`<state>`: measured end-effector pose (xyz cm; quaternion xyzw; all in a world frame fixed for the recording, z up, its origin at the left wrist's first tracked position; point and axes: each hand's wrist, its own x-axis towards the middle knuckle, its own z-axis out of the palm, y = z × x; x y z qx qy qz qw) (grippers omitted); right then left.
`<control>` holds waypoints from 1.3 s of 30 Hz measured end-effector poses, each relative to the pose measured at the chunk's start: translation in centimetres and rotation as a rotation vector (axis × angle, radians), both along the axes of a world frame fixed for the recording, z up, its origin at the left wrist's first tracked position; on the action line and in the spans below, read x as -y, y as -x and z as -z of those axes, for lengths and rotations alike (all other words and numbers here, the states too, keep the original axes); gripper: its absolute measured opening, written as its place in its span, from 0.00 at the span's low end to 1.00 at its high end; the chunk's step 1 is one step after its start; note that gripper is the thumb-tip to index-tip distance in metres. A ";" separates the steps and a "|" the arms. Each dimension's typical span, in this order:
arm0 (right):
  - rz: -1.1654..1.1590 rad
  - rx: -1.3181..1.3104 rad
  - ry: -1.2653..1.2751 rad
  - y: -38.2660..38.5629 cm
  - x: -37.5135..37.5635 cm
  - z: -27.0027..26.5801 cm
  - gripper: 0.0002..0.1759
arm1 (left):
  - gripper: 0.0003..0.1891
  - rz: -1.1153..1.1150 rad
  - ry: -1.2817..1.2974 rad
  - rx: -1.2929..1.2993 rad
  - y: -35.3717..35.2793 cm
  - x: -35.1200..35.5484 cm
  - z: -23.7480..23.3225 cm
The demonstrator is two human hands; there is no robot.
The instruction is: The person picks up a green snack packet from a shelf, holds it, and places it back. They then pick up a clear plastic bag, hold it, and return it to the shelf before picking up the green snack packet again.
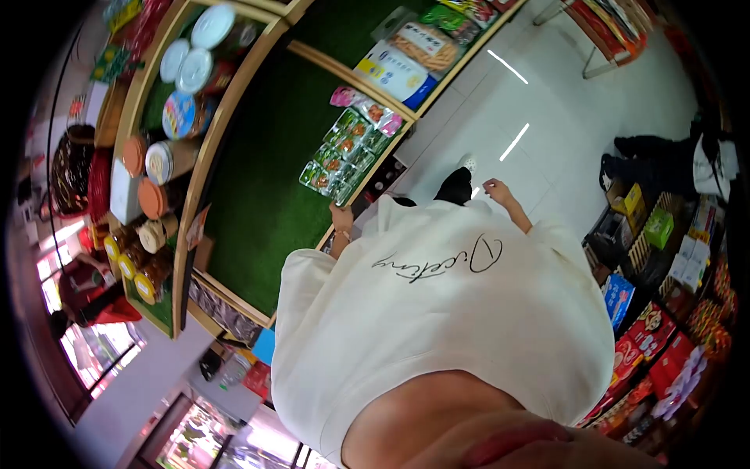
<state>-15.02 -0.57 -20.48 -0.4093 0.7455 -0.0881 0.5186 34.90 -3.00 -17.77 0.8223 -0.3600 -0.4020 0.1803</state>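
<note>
My left hand is at the wooden front edge of a green-lined shelf, right by the near end of some clear plastic packs. The packs lie in rows and show green and reddish-brown contents. Its fingertips are too small and partly hidden to tell whether they grip a pack or only rest at the edge. My right hand hangs over the pale tiled floor, fingers loosely bent and apart, with nothing in it.
Further along the shelf lie bagged foods and a white-and-blue packet. Jars with lids stand on an upper shelf at left. At right are stacked boxes and a dark-clothed person. A folding rack stands far right.
</note>
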 end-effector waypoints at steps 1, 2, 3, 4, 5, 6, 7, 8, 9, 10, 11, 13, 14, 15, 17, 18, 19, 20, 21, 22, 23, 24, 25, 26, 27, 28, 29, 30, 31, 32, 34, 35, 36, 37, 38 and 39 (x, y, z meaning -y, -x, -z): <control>0.065 0.024 0.008 2.4 -1.3 1.4 0.16 | 0.25 0.039 0.004 -0.019 0.8 1.3 -0.6; 0.134 0.050 0.023 4.2 -1.9 2.5 0.16 | 0.22 0.084 0.014 -0.035 1.1 3.2 -0.2; 0.188 -0.003 -0.036 5.7 -2.0 2.6 0.16 | 0.15 0.018 0.073 -0.182 0.9 4.6 2.6; 0.238 -0.058 -0.104 7.4 -2.4 2.4 0.16 | 0.15 0.037 -0.001 -0.212 1.6 6.3 3.4; 0.285 -0.111 -0.176 9.0 -2.9 2.5 0.15 | 0.14 0.052 -0.078 -0.241 2.8 7.9 3.3; 0.387 -0.089 -0.168 9.8 -3.0 2.1 0.16 | 0.14 0.067 -0.154 -0.269 4.7 9.7 2.9; 0.488 -0.067 -0.156 10.2 -2.9 1.7 0.16 | 0.12 0.033 -0.211 -0.234 7.1 11.1 2.6; 0.590 -0.045 -0.146 11.1 -3.1 2.2 0.16 | 0.12 0.039 -0.186 -0.264 10.1 12.7 2.3; 0.477 -0.175 0.049 11.8 -3.4 2.7 0.16 | 0.12 0.045 -0.165 -0.296 13.3 14.0 2.0; 0.421 -0.254 0.167 12.9 -3.6 3.7 0.16 | 0.12 0.049 -0.149 -0.333 16.3 15.3 2.0; 0.370 -0.307 0.223 13.8 -3.6 3.9 0.17 | 0.12 0.138 -0.138 -0.438 19.2 16.9 3.2; 0.327 -0.260 0.138 16.8 -3.2 4.0 0.17 | 0.12 0.325 -0.150 -0.533 25.9 19.6 3.9; 0.313 -0.231 0.089 18.4 -3.3 4.3 0.17 | 0.12 0.320 -0.133 -0.492 30.5 19.7 1.8; 0.321 -0.205 0.058 20.3 -3.2 3.9 0.17 | 0.13 0.454 -0.109 -0.482 33.6 20.1 1.0; 0.399 -0.150 0.008 23.7 -3.5 3.8 0.17 | 0.15 0.653 -0.099 -0.552 38.1 20.7 -0.2; 0.472 -0.107 -0.014 24.8 -3.6 3.4 0.17 | 0.14 0.691 -0.109 -0.544 39.1 20.5 -0.2; 0.532 -0.069 -0.034 25.9 -3.4 3.1 0.17 | 0.14 0.728 -0.116 -0.535 39.9 20.6 0.0; 0.594 -0.032 -0.052 26.9 -3.2 2.7 0.18 | 0.14 0.766 -0.119 -0.526 40.6 21.0 0.1; 0.657 0.007 -0.064 28.0 -2.6 2.4 0.18 | 0.15 0.826 -0.096 -0.471 39.8 21.3 2.7; 0.692 0.018 -0.056 28.6 -2.0 2.7 0.19 | 0.14 0.840 -0.043 -0.351 39.7 21.6 3.0; 0.734 0.031 -0.052 28.9 -1.8 3.1 0.19 | 0.13 0.862 0.009 -0.232 39.1 21.4 3.1; 0.779 0.042 -0.051 29.2 -1.8 3.4 0.19 | 0.14 0.878 0.055 -0.110 38.6 21.3 3.2; 0.770 0.056 -0.029 29.3 -1.7 3.7 0.19 | 0.13 0.896 0.042 -0.027 38.4 21.5 3.3; 0.756 0.068 -0.009 29.0 -1.8 4.3 0.19 | 0.13 0.930 0.012 0.063 37.8 21.6 3.8; 0.738 0.078 0.011 28.8 -1.9 4.8 0.19 | 0.13 0.972 -0.041 0.115 37.8 22.2 4.2; 0.677 0.101 -0.041 28.8 -1.6 5.3 0.19 | 0.13 1.022 -0.088 0.160 38.3 23.2 4.9; 0.639 0.000 0.017 28.4 -1.7 7.0 0.19 | 0.13 1.084 -0.129 0.194 39.1 24.6 5.5; 0.602 -0.107 0.071 27.9 -1.7 8.7 0.19 | 0.13 1.143 -0.167 0.216 40.0 26.0 6.1; 0.556 -0.163 0.076 28.0 -1.1 9.1 0.19 | 0.13 1.201 -0.196 0.229 41.2 27.5 6.5; 0.532 -0.195 0.077 28.9 -0.4 9.5 0.19 | 0.12 1.254 -0.210 0.234 42.4 29.0 7.1; 0.495 -0.186 0.034 31.4 1.3 9.6 0.19 | 0.12 1.367 -0.202 0.223 45.5 32.7 8.1; 0.480 -0.184 0.020 33.2 2.5 9.3 0.18 | 0.12 1.452 -0.167 0.218 47.4 34.9 8.5; 0.458 -0.175 0.019 35.2 3.8 8.7 0.18 | 0.12 1.555 -0.106 0.211 49.6 37.3 8.9; 0.436 -0.172 0.021 36.9 5.2 8.3 0.18 | 0.12 1.682 -0.030 0.231 51.1 39.7 9.5; 0.422 -0.172 0.035 38.6 6.7 8.1 0.18 | 0.12 1.801 0.086 0.231 53.2 42.3 9.7; 0.458 -0.148 0.046 40.4 8.5 7.8 0.18 | 0.12 1.873 0.183 0.228 55.1 45.0 10.4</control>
